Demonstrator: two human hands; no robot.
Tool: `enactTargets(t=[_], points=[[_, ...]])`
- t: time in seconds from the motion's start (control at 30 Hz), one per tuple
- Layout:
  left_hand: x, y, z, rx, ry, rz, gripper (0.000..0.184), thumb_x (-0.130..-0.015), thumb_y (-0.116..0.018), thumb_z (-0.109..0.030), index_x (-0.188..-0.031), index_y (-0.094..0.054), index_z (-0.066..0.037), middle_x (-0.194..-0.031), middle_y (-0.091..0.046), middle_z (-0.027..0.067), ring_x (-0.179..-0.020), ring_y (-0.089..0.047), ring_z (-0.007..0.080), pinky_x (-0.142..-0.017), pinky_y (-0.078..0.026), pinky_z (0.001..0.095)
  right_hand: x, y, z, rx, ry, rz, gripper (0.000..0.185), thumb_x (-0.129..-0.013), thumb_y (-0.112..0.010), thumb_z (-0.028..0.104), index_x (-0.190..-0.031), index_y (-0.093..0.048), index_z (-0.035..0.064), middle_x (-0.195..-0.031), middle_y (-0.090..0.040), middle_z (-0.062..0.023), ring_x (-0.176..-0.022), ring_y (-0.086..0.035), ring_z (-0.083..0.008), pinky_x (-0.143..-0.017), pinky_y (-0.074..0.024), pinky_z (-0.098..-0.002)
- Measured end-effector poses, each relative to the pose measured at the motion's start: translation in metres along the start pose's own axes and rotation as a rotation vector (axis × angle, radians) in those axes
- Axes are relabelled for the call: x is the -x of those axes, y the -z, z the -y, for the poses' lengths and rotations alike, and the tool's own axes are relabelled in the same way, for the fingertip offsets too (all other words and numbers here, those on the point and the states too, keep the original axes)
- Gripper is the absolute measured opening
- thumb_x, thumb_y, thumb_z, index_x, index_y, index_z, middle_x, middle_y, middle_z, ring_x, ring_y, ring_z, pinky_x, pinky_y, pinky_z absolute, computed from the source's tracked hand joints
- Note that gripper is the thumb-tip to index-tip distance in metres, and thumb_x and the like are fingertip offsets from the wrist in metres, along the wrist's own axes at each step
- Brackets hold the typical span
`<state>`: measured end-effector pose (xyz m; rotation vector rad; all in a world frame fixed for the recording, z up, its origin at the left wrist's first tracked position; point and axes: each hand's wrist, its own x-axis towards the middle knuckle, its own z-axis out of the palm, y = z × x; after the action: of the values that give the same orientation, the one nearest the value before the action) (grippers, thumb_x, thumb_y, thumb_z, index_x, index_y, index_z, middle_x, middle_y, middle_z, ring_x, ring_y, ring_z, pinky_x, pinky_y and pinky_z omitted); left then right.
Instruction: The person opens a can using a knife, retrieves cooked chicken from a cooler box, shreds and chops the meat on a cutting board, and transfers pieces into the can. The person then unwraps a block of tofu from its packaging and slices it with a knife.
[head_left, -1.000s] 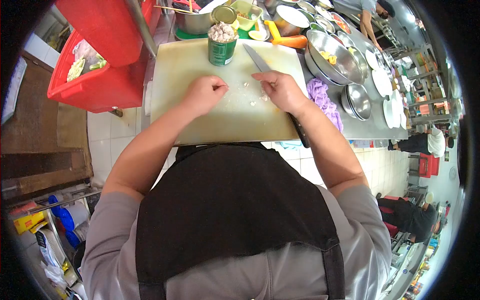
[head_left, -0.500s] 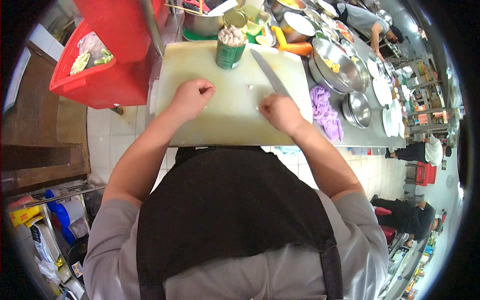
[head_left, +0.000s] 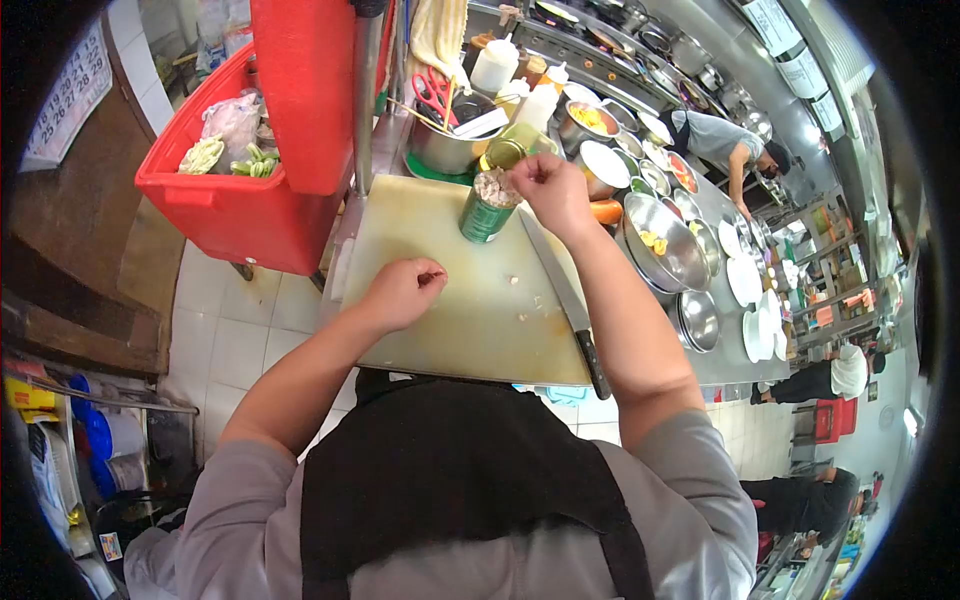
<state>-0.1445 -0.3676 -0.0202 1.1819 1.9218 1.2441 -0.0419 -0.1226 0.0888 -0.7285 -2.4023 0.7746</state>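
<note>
A green can (head_left: 487, 212) stands on the pale cutting board (head_left: 430, 335) near its far edge, its lid (head_left: 505, 153) bent up and pale chopped pieces heaped at the top. My right hand (head_left: 552, 190) is at the can's opening, fingers pinched; what they hold, if anything, is too small to tell. Over the left part of the board is my left hand (head_left: 408, 292), fingers curled together, their contents hidden. A long knife (head_left: 556, 275) lies along the board's right side, its black handle towards me. A few small pale bits (head_left: 514, 280) lie mid-board.
An open red cooler (head_left: 240, 222) with bagged vegetables stands left. Behind the board are a pot (head_left: 447, 150) with red scissors and several squeeze bottles (head_left: 495, 66). Metal bowls (head_left: 665, 245) and white plates (head_left: 743, 281) line the right. A co-worker (head_left: 715, 140) leans over the far counter.
My right hand has moved from the board up to the can's opening. My left hand remains closed over the board. The view has tilted up, showing more of the far counter.
</note>
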Motion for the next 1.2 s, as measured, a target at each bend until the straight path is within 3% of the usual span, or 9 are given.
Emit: enactTargets(t=[0.1, 0.23, 0.27, 0.33, 0.43, 0.53, 0.8, 0.9, 1.2], points=[[0.003, 0.005, 0.002, -0.016, -0.011, -0.017, 0.022, -0.095, -0.067, -0.019, -0.106, -0.072, 0.0, -0.09, -0.074, 0.0115, -0.08, -0.068, 0.0168, -0.076, -0.054, 0.0328, -0.008, -0.015, 0.008, 0.029, 0.099, 0.07, 0.012, -0.088, -0.074, 0.018, -0.093, -0.075, 0.0068, -0.086, -0.07, -0.0087, -0.075, -0.066, -0.0175, -0.069, -0.0534, -0.0314], [0.005, 0.014, 0.007, -0.05, -0.09, -0.034, 0.021, -0.095, -0.067, -0.018, -0.103, -0.072, 0.0, -0.091, -0.073, 0.012, -0.083, -0.069, 0.0176, -0.078, -0.054, 0.0335, 0.001, -0.003, 0.002, 0.322, 0.451, 0.007, 0.011, -0.089, -0.074, 0.017, -0.095, -0.076, 0.0084, -0.095, -0.07, -0.0122, -0.083, -0.069, -0.0266, -0.074, -0.055, -0.0358], [0.004, 0.017, 0.009, -0.043, -0.107, -0.059, 0.02, -0.094, -0.067, -0.019, -0.102, -0.072, -0.001, -0.091, -0.073, 0.0126, -0.083, -0.069, 0.0188, -0.077, -0.054, 0.0339, 0.018, 0.014, 0.015, 0.277, 0.351, 0.014, 0.013, -0.091, -0.068, 0.019, -0.097, -0.076, 0.0109, -0.099, -0.068, -0.0154, -0.097, -0.065, -0.0369, -0.086, -0.0534, -0.0429], [0.01, 0.021, 0.013, -0.079, -0.102, -0.078, 0.02, -0.093, -0.066, -0.019, -0.1, -0.072, -0.002, -0.09, -0.072, 0.014, -0.082, -0.068, 0.0237, -0.076, -0.053, 0.0366, 0.056, 0.049, 0.018, 0.323, 0.175, 0.146, 0.017, -0.093, -0.065, 0.023, -0.097, -0.075, 0.0097, -0.1, -0.07, -0.0193, -0.096, -0.066, -0.0389, -0.087, -0.0531, -0.0445], [0.024, 0.036, 0.014, -0.211, -0.074, -0.067, 0.02, -0.09, -0.066, -0.02, -0.098, -0.072, -0.003, -0.09, -0.071, 0.0157, -0.082, -0.068, 0.0316, -0.075, -0.052, 0.0417, 0.126, 0.084, -0.011, 0.752, -0.219, 0.672, 0.047, -0.087, -0.068, 0.034, -0.129, -0.062, 0.015, -0.112, -0.07, -0.0198, -0.106, -0.067, -0.038, -0.091, -0.0526, -0.0451], [0.043, 0.047, 0.017, -0.288, -0.021, 0.001, 0.019, -0.089, -0.067, -0.02, -0.097, -0.072, -0.003, -0.091, -0.07, 0.0156, -0.084, -0.067, 0.0331, -0.076, -0.052, 0.0423, 0.196, 0.086, -0.049, 0.697, -0.445, 0.722, 0.063, -0.083, -0.073, 0.026, -0.141, -0.05, 0.0172, -0.116, -0.066, -0.0241, -0.106, -0.066, -0.0408, -0.092, -0.0524, -0.0472], [0.042, 0.04, 0.005, -0.488, -0.138, 0.139, 0.023, -0.086, -0.072, -0.02, -0.102, -0.07, -0.003, -0.098, -0.066, 0.0148, -0.093, -0.066, 0.0319, -0.082, -0.052, 0.0404, 0.303, 0.076, -0.06, 0.42, -0.462, 0.115, 0.051, -0.091, -0.06, 0.008, -0.141, -0.051, 0.0124, -0.112, -0.063, -0.0286, -0.102, -0.064, -0.0454, -0.089, -0.0525, -0.0486], [0.044, 0.036, 0.009, -0.553, -0.328, 0.109, 0.028, -0.084, -0.074, -0.02, -0.105, -0.069, -0.004, -0.103, -0.065, 0.015, -0.097, -0.064, 0.035, -0.085, -0.051, 0.0419, 0.344, 0.065, -0.051, 0.301, -0.494, 0.029, 0.046, -0.093, -0.062, 0.012, -0.138, -0.053, 0.0139, -0.106, -0.064, -0.0264, -0.097, -0.064, -0.0453, -0.087, -0.0534, -0.0492], [0.012, 0.021, 0.014, -0.471, -0.309, 0.315, 0.026, -0.083, -0.075, -0.015, -0.106, -0.069, -0.004, -0.102, -0.065, 0.0154, -0.092, -0.066, 0.0316, -0.079, -0.053, 0.04, 0.361, 0.026, 0.033, 0.054, -0.495, 0.103, 0.044, -0.096, -0.066, 0.013, -0.138, -0.055, 0.0161, -0.089, -0.066, -0.0195, -0.078, -0.067, -0.0377, -0.071, -0.0546, -0.0419]])
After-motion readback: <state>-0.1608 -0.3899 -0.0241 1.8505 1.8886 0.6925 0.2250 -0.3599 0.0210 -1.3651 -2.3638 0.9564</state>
